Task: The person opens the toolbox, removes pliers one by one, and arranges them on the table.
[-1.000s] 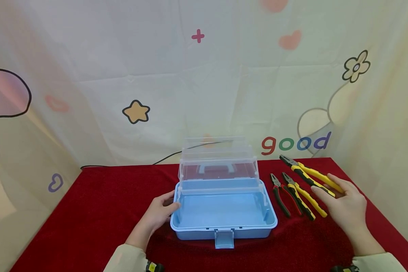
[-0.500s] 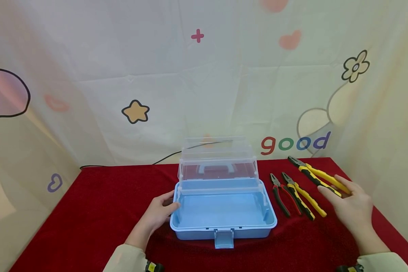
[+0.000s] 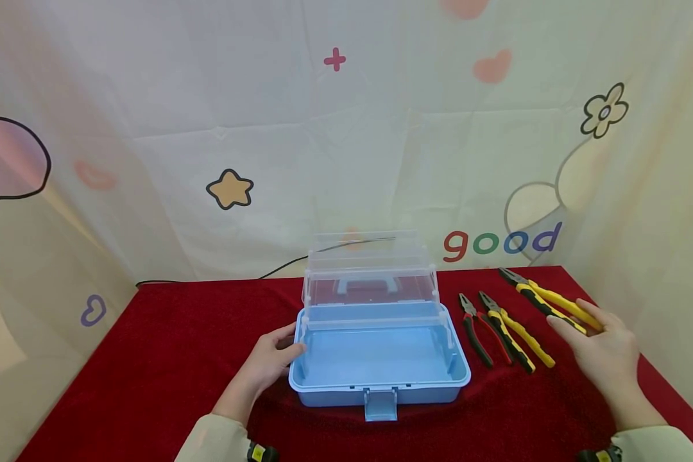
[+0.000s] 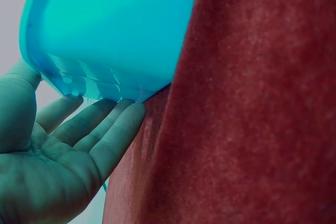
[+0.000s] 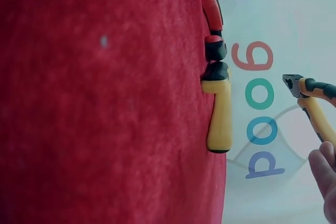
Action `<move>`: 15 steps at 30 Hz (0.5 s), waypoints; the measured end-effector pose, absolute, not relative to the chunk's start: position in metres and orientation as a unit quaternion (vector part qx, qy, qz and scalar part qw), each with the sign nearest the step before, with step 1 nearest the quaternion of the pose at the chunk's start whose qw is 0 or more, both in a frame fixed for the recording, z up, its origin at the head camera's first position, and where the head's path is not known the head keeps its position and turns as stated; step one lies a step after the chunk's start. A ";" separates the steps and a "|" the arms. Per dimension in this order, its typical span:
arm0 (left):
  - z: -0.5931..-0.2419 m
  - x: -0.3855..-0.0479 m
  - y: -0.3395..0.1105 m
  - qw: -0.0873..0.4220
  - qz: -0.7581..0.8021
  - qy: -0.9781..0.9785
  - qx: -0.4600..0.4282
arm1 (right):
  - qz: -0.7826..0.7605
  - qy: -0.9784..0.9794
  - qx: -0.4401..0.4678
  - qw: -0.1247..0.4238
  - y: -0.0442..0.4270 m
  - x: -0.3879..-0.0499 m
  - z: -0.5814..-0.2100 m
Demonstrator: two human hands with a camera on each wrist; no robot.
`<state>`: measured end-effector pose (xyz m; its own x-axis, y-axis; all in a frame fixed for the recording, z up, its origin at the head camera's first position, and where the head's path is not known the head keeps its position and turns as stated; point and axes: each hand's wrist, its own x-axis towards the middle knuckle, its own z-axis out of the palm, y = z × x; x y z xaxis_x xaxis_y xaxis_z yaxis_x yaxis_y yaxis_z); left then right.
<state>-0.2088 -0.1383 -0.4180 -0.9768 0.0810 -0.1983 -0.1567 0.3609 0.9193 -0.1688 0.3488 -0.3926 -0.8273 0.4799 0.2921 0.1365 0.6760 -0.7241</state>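
In the head view, a blue plastic toolbox (image 3: pixel 329 398) stands with its clear lid (image 3: pixel 375 289) raised and its front latch hanging down. My left hand (image 3: pixel 264 364) holds the box's left side, thumb over the rim; the left wrist view shows the fingers (image 4: pixel 118 132) against the outer wall. At the right, my right hand (image 3: pixel 606 350) grips large yellow-and-black combination pliers (image 3: pixel 536 297) by the handle ends. Their head points away to the back left, and the right wrist view shows them held off the cloth.
Between box and right hand lie red-and-black pliers (image 3: pixel 478 343) and a second, yellow-and-black pair (image 3: pixel 511 343), side by side on the red cloth (image 3: pixel 167 366). A printed curtain (image 3: pixel 265 115) hangs behind, with a thin black cable (image 3: pixel 291 263) before it.
My right hand has carried the large pliers to the right and slightly closer to me, away from the two lying pairs. The left hand and the toolbox have stayed put.
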 end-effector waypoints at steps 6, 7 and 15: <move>-0.417 -0.208 -0.138 0.104 0.566 0.817 -0.024 | 0.362 -0.887 -0.188 0.216 0.352 -0.171 -0.395; -0.417 -0.208 -0.138 0.103 0.567 0.817 -0.023 | 0.361 -0.887 -0.191 0.213 0.352 -0.171 -0.396; -0.415 -0.207 -0.137 0.105 0.567 0.817 -0.022 | 0.355 -0.892 -0.198 0.196 0.356 -0.174 -0.398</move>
